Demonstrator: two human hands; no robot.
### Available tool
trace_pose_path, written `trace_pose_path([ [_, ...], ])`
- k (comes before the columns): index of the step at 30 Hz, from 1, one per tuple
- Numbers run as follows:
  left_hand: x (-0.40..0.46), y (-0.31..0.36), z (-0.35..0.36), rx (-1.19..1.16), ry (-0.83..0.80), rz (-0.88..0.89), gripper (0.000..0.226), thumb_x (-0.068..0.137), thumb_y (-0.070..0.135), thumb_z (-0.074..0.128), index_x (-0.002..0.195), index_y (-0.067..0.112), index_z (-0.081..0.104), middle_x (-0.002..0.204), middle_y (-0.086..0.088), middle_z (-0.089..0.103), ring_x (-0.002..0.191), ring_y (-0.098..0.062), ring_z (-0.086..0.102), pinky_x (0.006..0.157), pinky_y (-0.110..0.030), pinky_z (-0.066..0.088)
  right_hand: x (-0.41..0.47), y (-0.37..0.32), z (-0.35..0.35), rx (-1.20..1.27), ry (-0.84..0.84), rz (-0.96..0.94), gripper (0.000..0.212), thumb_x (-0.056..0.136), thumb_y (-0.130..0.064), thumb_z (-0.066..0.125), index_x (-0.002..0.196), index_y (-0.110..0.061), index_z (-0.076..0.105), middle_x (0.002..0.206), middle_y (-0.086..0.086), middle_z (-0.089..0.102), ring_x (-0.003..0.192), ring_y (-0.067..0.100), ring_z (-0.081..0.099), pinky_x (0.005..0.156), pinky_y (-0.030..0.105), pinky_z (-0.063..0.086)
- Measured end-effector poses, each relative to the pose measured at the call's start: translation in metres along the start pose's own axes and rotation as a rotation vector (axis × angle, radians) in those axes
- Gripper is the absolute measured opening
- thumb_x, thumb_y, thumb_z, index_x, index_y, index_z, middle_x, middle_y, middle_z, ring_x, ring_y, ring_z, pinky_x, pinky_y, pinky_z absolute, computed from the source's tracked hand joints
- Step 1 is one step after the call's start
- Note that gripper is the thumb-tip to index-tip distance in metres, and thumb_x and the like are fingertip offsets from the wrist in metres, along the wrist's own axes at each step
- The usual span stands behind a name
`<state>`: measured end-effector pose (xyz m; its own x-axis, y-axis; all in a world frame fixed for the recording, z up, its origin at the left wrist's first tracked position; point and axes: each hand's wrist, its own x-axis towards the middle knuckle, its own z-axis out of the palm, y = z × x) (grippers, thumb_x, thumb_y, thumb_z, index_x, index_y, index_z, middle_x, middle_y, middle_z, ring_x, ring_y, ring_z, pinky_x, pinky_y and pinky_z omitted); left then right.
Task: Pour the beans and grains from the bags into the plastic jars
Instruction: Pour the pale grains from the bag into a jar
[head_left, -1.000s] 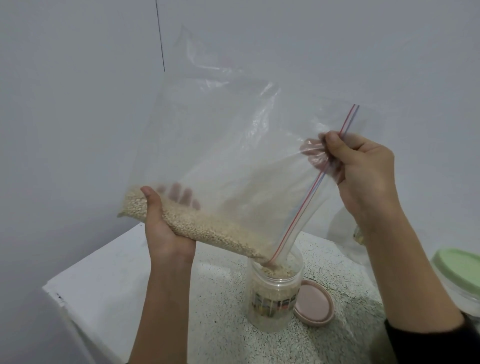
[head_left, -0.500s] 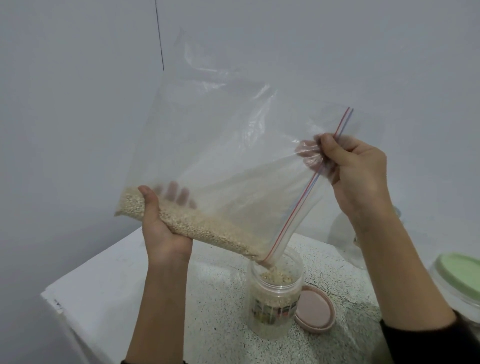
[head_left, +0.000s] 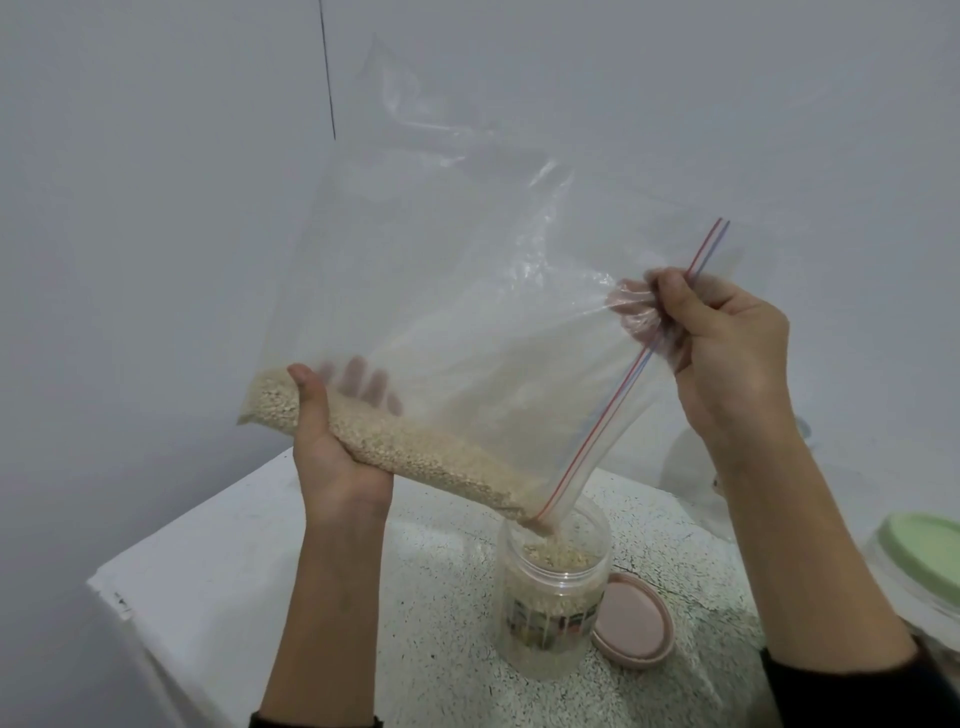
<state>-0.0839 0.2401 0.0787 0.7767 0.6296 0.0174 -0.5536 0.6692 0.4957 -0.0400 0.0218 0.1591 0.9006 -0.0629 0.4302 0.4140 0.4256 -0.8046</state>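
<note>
The zip bag (head_left: 467, 312) of pale grains (head_left: 405, 447) is tilted so its long axis slopes down-right, the open lower corner poking right into the mouth of the clear jar (head_left: 550, 597) mid-table (head_left: 208, 582), pink lid (head_left: 631, 618) touching it. Left hand (head_left: 337, 457) cups the grain end from underneath, fingers curled round it. Right hand (head_left: 727, 353) pinches the zip edge up high, so I'd guess the left does the lifting.

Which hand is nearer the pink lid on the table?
Right. The right hand pinches the bag's zip edge above the pink lid; the left hand is farther left.
</note>
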Motion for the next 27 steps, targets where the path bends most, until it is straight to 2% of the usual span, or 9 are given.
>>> trace_pose_path([
  [5,-0.0017,-0.0016,-0.0026,-0.012,0.009,-0.012,0.019,0.091,0.046,0.055,0.091,0.027,0.059,0.084,0.008,0.074,0.082,-0.013,0.071,0.082,-0.033,0.053,-0.0029,-0.0018,-0.0010,-0.002,0.005,0.009,0.012,0.092,-0.001,0.054,0.085,0.000,0.064,0.069,0.005,0.072,0.067,0.017,0.071,0.064,0.023,0.057],
  [9,0.0003,-0.0025,-0.0059,-0.002,0.020,0.003,0.017,0.090,0.043,0.056,0.093,0.026,0.059,0.082,0.010,0.074,0.078,-0.010,0.072,0.072,-0.028,0.053,-0.0035,-0.0023,-0.0008,-0.011,-0.005,0.015,0.012,0.092,-0.001,0.054,0.085,0.000,0.063,0.067,0.004,0.072,0.065,0.016,0.071,0.063,0.023,0.057],
  [14,0.0023,-0.0051,-0.0053,0.009,0.038,0.024,0.012,0.089,0.036,0.060,0.089,0.024,0.058,0.076,0.010,0.073,0.074,-0.009,0.072,0.068,-0.026,0.054,-0.0034,-0.0013,-0.0037,0.024,0.007,0.026,0.012,0.092,0.001,0.053,0.084,0.001,0.062,0.065,0.003,0.072,0.065,0.016,0.071,0.064,0.023,0.058],
  [21,-0.0003,-0.0021,-0.0037,-0.047,0.006,-0.008,0.025,0.088,0.047,0.057,0.095,0.023,0.060,0.081,0.008,0.074,0.075,-0.011,0.071,0.073,-0.027,0.055,-0.0038,-0.0043,-0.0043,0.021,-0.001,0.041,0.011,0.092,0.000,0.053,0.085,0.002,0.062,0.067,0.005,0.072,0.065,0.017,0.071,0.061,0.022,0.056],
  [27,0.0010,0.0046,-0.0019,-0.053,0.006,0.021,0.021,0.090,0.044,0.057,0.089,0.023,0.060,0.078,0.008,0.073,0.071,-0.010,0.071,0.067,-0.024,0.056,-0.0058,-0.0062,-0.0015,0.013,-0.015,0.023,0.011,0.092,0.000,0.054,0.086,0.001,0.063,0.067,0.004,0.072,0.066,0.016,0.071,0.061,0.022,0.056],
])
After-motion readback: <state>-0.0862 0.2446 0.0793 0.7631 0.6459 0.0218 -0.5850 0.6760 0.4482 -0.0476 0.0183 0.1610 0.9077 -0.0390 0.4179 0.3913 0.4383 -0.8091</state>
